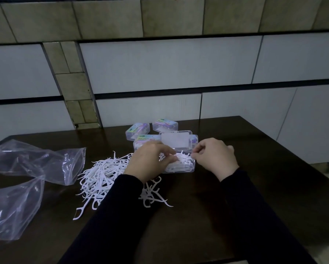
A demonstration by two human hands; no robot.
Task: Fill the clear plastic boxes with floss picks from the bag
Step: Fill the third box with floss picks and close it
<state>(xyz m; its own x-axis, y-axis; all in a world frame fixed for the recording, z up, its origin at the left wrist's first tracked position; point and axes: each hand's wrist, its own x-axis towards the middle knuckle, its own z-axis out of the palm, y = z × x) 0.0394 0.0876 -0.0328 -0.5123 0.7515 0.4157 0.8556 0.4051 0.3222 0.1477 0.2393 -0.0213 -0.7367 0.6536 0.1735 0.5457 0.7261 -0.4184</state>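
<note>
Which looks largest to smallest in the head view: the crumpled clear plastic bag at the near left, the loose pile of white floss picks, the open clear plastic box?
1. Crumpled clear plastic bag, though nearness to the camera flatters it.
2. Loose pile of white floss picks.
3. Open clear plastic box.

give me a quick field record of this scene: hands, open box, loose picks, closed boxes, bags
left hand: fingers curled onto floss picks at the open box's left end
right hand: at the box's right end, fingertips pinched; what they hold is too small to tell
open box: clear, lid raised behind, partly filled with white picks
loose picks: white pile on the table left of the box, partly under the left arm
closed boxes: three behind the open one, with colourful labels
bags: two clear plastic bags at far left, looking empty
table: dark wood
</note>
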